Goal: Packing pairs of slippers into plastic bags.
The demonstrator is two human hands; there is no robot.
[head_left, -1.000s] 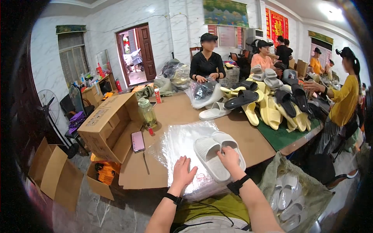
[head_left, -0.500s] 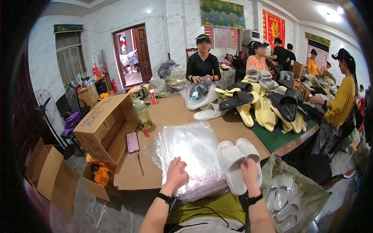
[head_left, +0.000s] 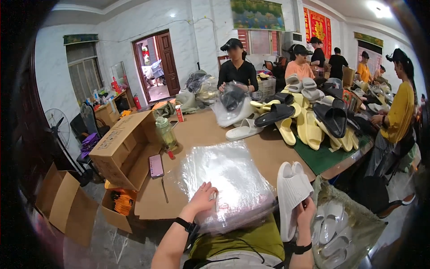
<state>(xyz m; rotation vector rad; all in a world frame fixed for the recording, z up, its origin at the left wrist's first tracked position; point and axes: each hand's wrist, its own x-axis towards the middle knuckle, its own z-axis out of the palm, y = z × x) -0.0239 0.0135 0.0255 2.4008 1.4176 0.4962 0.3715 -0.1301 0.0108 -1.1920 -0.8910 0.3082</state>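
Observation:
A stack of clear plastic bags (head_left: 228, 168) lies on the cardboard-covered table before me. My left hand (head_left: 204, 197) rests on its near left part, fingers stretched out and holding nothing that I can see. At the table's near right edge, my right hand (head_left: 307, 211) grips a pair of white slide slippers (head_left: 291, 190). The pair is held upright and turned partly on edge, with one slipper mostly hidden behind the other.
A pile of slippers (head_left: 309, 123) in yellow, black, grey and white rises at the far right. To the left are a phone (head_left: 156, 166), a green bottle (head_left: 166, 134) and an open carton (head_left: 121, 148). A sack (head_left: 358, 224) with bagged slippers sits low right. Co-workers stand beyond.
My right hand has moved right with the slippers and turned them more on edge. My left hand stays on the bags, its fingers a little flatter. The view has shifted slightly.

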